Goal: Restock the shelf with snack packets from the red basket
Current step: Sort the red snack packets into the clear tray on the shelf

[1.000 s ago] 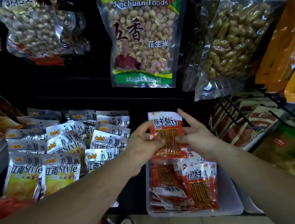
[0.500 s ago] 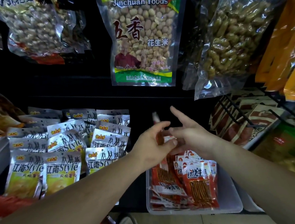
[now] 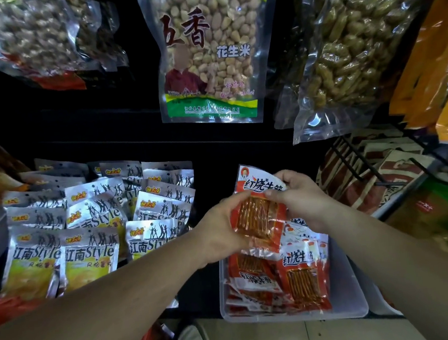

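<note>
Left hand [image 3: 222,225], right hand [image 3: 301,200] grip red packet [image 3: 258,216] — clear bin [image 3: 347,291] beneath, silver packets [image 3: 88,234]

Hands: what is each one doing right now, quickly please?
Left hand: holding the red snack packet.
Right hand: holding the same packet.

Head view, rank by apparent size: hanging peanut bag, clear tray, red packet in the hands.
1. Peanut bag, even with its top cropped.
2. Clear tray, not far behind; it sits nearer the camera.
3. Red packet, plainly smallest.
</note>
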The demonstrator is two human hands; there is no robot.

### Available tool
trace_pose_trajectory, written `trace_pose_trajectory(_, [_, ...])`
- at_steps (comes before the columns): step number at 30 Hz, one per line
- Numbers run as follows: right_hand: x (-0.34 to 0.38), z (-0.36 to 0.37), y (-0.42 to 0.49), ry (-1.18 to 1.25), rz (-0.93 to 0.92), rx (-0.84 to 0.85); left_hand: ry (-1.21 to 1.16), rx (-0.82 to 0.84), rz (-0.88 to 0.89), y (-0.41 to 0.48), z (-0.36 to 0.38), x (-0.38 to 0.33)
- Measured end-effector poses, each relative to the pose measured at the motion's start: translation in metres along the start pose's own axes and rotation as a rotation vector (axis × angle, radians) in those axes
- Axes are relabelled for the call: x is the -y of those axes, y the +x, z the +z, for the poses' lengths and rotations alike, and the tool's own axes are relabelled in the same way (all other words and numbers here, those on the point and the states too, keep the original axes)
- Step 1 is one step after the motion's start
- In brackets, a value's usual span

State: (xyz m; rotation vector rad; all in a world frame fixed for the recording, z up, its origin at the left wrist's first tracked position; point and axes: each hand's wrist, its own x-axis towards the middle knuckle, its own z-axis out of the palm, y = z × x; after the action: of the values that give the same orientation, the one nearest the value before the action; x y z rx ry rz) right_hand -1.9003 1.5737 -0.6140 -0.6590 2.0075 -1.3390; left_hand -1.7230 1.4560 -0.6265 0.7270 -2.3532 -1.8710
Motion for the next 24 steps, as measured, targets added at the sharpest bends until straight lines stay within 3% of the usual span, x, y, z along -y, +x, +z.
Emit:
trace_pose_trajectory(7, [0.001, 0.001, 0.008, -0.134, -0.201, -0.009, 0.084, -0.048, 0.003, 0.003, -0.004, 0.007])
trace_pose_trajectory(15, [-0.021, 0.018, 0.007, -0.337, -0.230, 0.007, 0.082, -0.179, 0.018, 0.011, -0.012, 0.027])
trace_pose_trajectory(19, [-0.039, 0.026, 0.002, -0.486, -0.079, 0.242, 0.085, -0.182, -0.021, 0.014, -0.015, 0.034])
trace_pose_trajectory(22, [-0.054, 0.027, 0.001, -0.944, 0.065, 0.400, 0.100, -0.184, -0.038, 0.016, -0.016, 0.035])
trace_pose_trajectory(24, [-0.056, 0.028, -0.004, -1.074, 0.137, 0.452, 0.111, -0.192, -0.046, 0.015, -0.017, 0.035])
